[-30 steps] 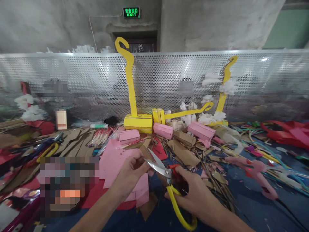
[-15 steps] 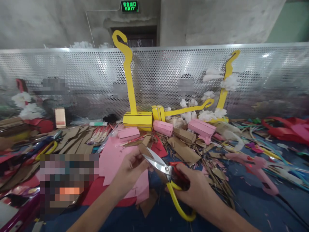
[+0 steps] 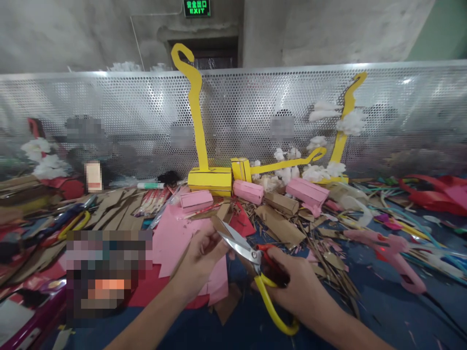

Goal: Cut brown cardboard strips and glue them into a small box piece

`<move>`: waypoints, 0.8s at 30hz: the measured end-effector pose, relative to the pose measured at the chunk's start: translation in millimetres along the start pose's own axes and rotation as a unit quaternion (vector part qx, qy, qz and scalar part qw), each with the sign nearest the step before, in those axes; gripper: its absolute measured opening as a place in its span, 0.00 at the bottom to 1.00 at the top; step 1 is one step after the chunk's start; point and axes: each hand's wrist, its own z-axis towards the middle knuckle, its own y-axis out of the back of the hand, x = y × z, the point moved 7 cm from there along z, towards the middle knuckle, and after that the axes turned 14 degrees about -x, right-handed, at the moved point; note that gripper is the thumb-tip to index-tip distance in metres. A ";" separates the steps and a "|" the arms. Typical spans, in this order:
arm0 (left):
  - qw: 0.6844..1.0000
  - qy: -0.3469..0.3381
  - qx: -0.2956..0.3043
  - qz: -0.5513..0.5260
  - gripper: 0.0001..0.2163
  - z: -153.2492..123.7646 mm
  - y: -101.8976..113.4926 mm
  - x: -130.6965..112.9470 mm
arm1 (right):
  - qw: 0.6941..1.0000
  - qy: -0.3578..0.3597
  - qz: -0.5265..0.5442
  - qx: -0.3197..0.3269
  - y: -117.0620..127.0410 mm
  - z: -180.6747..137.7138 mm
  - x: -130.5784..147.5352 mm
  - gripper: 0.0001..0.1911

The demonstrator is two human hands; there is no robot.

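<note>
1. Found right hand (image 3: pixel 295 287) clenched round the handles of the scissors (image 3: pixel 241 247). Lower yellow loop exposed at 6 o'clock; upper red grip mostly buried under the fingers.
2. Found left hand (image 3: pixel 199 257) pinched shut on a cardboard piece (image 3: pixel 218 225), just at 9 o'clock of the blades. Only the brown tip and one thin edge on show, the rest hidden behind the fingers.
3. Could not resolve the blade gap: polished steel overlaps the cardboard, tips aimed at 10 o'clock.
4. Noted both forearms cut off by the bottom edge.
5. Noted pink paper sheet (image 3: pixel 170 238) flat under the left hand, matte, jaggedly cut, partly covering a red sheet (image 3: pixel 153 291).
6. Logged pixelated patch (image 3: pixel 105 272) at 9 o'clock; contents unreadable.
7. Logged at 12 o'clock: pink paper boxes (image 3: pixel 248 191), brown cardboard offcuts (image 3: pixel 280 226), and a yellow box (image 3: pixel 209 178) carrying a tall hooked yellow strip.
8. Logged pink glue gun (image 3: pixel 396 256) at 3 o'clock on the blue tabletop (image 3: pixel 383 311), cord running off frame.
9. Logged perforated metal screen (image 3: pixel 255 107) across the back, glossy. Shapes behind it only smears.
</note>
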 end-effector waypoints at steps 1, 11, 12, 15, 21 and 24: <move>1.000 0.000 -0.001 -0.002 0.05 0.1 0.1 0.5 | 1.000 -0.003 0.003 0.002 -0.6 -0.4 -0.3 0.13; 1.000 -0.002 0.001 -0.014 0.05 -0.3 -0.9 1.1 | 0.998 -0.038 0.044 0.013 -4.9 -0.6 -0.1 0.13; 1.000 0.001 -0.001 -0.015 0.05 -0.4 -0.9 1.0 | 0.998 -0.038 0.048 0.011 -5.0 -0.7 -0.7 0.13; 1.000 0.003 -0.009 -0.016 0.06 -0.2 -0.6 0.5 | 0.998 -0.037 0.052 0.004 -5.6 -1.7 -2.9 0.14; 1.000 0.001 -0.012 -0.019 0.06 0.2 -0.3 2.1 | 0.998 -0.033 0.048 -0.004 -8.6 -2.5 -6.4 0.14; 0.999 0.007 -0.023 -0.025 0.06 -0.2 1.2 3.4 | 0.995 -0.064 0.079 -0.006 -8.5 -0.1 -14.0 0.12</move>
